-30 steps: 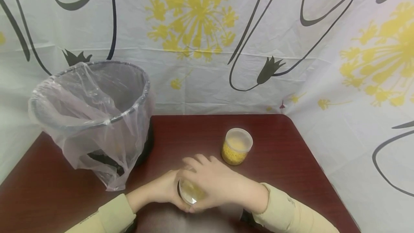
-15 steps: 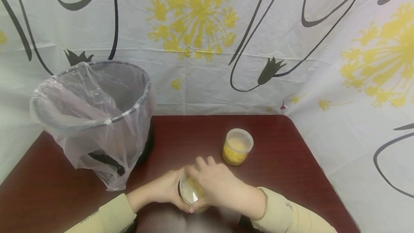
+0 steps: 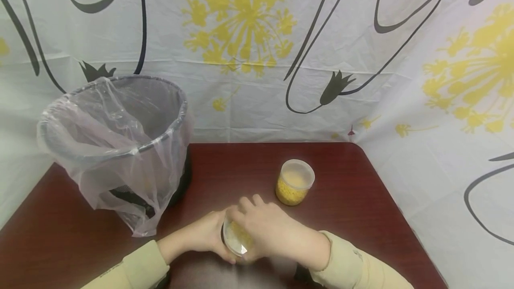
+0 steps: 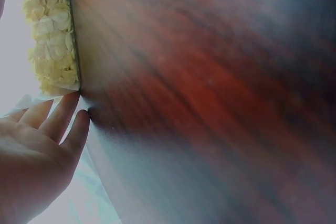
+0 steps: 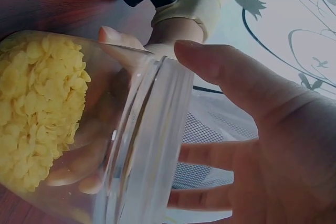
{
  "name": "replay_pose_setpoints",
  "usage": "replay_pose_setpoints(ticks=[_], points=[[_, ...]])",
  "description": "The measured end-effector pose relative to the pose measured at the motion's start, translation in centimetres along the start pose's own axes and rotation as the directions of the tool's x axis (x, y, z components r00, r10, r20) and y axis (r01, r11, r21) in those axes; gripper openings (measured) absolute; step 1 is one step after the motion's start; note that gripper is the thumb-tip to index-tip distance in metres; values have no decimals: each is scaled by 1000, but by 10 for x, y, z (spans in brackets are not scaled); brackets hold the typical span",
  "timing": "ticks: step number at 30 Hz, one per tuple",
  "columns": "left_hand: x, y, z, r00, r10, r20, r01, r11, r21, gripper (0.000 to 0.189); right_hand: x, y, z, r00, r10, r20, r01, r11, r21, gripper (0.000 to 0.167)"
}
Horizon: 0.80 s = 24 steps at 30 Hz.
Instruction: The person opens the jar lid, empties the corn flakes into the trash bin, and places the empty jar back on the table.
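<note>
A clear screw-top jar partly filled with yellow flakes stands near the front of the table, between my two hands. My left hand grips the jar's body from the left, its thumb and fingers showing around the wall in the right wrist view. From the right, my right hand holds the clear lid, thumb at the near edge and fingers across the far side. The lid sits on the jar's mouth. In the left wrist view, fingers touch the low edge of the jar.
A second jar of yellow flakes stands farther back, right of centre. At the left is a large mesh bin lined with a thin pinkish bag. A patterned curtain hangs behind the dark red table.
My right hand has turned on the lid, its fingers drawing back from the far left, so more of the lid's top shows. My left hand stays where it was.
</note>
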State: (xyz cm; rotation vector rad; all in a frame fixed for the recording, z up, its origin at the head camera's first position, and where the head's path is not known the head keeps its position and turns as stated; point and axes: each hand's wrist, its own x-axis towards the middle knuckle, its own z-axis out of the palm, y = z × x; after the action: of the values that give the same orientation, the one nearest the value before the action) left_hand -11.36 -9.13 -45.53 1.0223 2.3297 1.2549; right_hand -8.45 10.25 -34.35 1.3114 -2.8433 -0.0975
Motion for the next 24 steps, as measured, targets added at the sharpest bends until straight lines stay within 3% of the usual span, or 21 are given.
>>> replay_pose_setpoints(ticks=[13, 24], points=[[0, 0, 0, 1000, 10, 2, -10, 999, -30, 103, -1, 7, -1, 996, -88, 8, 86, 991, 99, 75], [1, -1, -2, 1000, 6, 26, -5, 999, -36, 96, 1, 11, -3, 977, -183, 107, 168, 975, 143, 87]])
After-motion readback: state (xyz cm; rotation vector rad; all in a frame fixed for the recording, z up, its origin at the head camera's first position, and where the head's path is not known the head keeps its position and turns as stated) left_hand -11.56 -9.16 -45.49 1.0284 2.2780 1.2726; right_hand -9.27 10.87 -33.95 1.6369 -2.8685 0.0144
